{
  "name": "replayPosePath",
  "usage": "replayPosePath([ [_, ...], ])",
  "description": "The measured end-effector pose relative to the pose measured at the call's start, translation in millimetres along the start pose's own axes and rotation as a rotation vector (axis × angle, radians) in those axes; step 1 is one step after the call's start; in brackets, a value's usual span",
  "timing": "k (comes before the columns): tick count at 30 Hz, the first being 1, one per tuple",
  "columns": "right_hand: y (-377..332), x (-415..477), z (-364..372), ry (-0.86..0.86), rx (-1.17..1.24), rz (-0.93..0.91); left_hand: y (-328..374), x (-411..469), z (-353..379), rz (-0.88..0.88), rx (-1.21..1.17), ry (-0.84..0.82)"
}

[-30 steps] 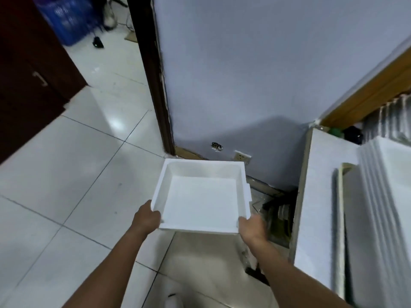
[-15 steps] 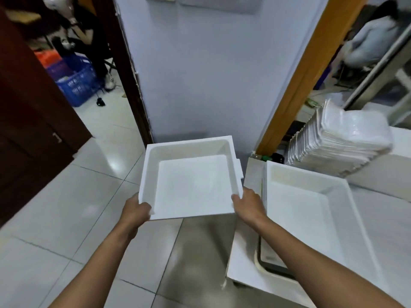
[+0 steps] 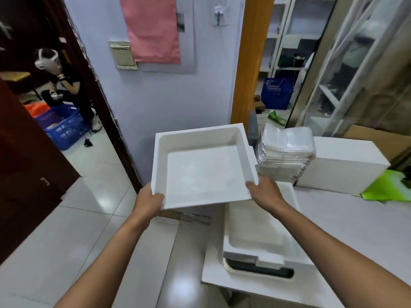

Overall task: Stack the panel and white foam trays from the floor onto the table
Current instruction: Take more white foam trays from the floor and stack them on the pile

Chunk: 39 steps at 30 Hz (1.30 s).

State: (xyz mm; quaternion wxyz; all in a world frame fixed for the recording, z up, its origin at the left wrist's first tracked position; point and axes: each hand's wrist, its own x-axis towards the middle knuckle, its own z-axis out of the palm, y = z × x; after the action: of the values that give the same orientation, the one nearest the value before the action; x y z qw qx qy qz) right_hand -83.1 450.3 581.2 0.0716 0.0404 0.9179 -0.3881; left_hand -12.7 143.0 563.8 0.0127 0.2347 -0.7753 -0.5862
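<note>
I hold a white foam tray [image 3: 203,167] level in the air, open side up, over the table's left edge. My left hand [image 3: 149,202] grips its near left corner and my right hand [image 3: 264,192] grips its near right corner. Below and to the right, a second white foam tray [image 3: 255,232] rests on the white table [image 3: 347,236], on top of a dark panel with a cream rim [image 3: 258,268]. My right forearm crosses over that tray.
A stack of clear plastic trays [image 3: 285,152] and a white foam block [image 3: 342,165] stand at the table's back. A green sheet [image 3: 387,185] lies at the right. The blue-grey wall [image 3: 166,96] is straight ahead, a doorway with a seated person [image 3: 64,85] to the left.
I have lifted the tray from near the floor up to table height and carried it to the right. My view has risen, and the table and its stack have come into sight.
</note>
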Motion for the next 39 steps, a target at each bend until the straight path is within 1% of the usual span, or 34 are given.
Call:
replayPosePath([
  [5, 11.7, -19.6, -51.0, 0.068, 0.037, 0.005, 38.4, -24.2, 37.7, 0.005, -0.114, -0.067],
  [9, 16.8, -28.9, -85.6, 0.115, 0.069, 0.007, 69.1, -41.0, 57.5, 0.030, -0.118, -0.123],
  [14, 24.4, -37.4, -117.6, 0.167, 0.146, 0.003, 87.0, -46.4, 74.4, 0.007, -0.176, -0.147],
  [18, 34.1, -41.4, -126.4, 0.205, 0.164, 0.028, 87.2, -46.7, 92.8, 0.009, -0.233, -0.084],
  [21, 40.0, -46.1, -127.9, 0.220, 0.175, 0.075, 90.2, -51.8, 110.1, 0.013, -0.320, -0.021],
  [27, 51.2, -59.2, -127.5, 0.240, 0.265, 0.109, 92.9, -61.5, 141.6, -0.003, -0.494, 0.119],
  [30, 57.2, -64.8, -126.2, 0.251, 0.298, 0.123, 98.8, -67.7, 156.7, -0.031, -0.406, 0.187],
  [32, 61.4, -68.4, -122.8, 0.259, 0.318, 0.127, 100.8, -73.3, 167.3, -0.022, -0.329, 0.197],
  [35, 61.5, -75.3, -114.2, 0.271, 0.336, 0.135, 104.5, -89.0, 185.0, -0.006, -0.263, 0.159],
  [39, 54.1, -90.7, -92.4, 0.306, 0.368, 0.122, 101.2, -111.4, 209.2, 0.040, -0.293, 0.080],
])
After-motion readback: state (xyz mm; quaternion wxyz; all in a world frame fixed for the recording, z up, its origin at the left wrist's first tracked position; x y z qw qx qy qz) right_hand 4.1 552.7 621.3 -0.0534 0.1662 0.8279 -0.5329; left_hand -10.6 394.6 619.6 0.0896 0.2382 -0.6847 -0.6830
